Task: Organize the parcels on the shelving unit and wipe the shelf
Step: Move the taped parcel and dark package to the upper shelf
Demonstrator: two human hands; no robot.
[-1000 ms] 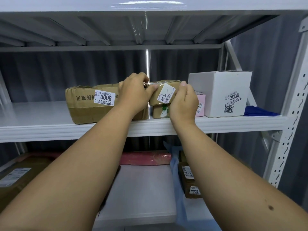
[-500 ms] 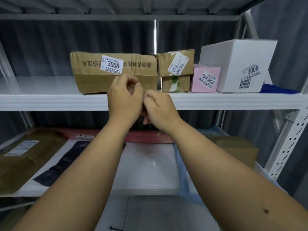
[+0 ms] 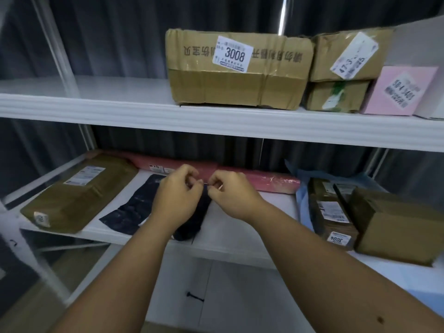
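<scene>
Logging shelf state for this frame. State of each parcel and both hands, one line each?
3008 box: upper shelf, sealed, label facing out.
Two small brown boxes: stacked beside it.
Pink box: upper shelf, right.
Flat brown parcel: lower shelf, left, lying flat.
Dark bag: lower shelf, flat.
Pink roll: lying at back.
Left hand: fingers curled, pinching something small.
Right hand: same.

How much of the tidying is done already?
Partly done. On the upper shelf, the 3008 carton, the stacked small cartons and the pink box sit in a row. The left hand and right hand hover above the dark parcel. The lower shelf still looks scattered; no wiping shows.
</scene>
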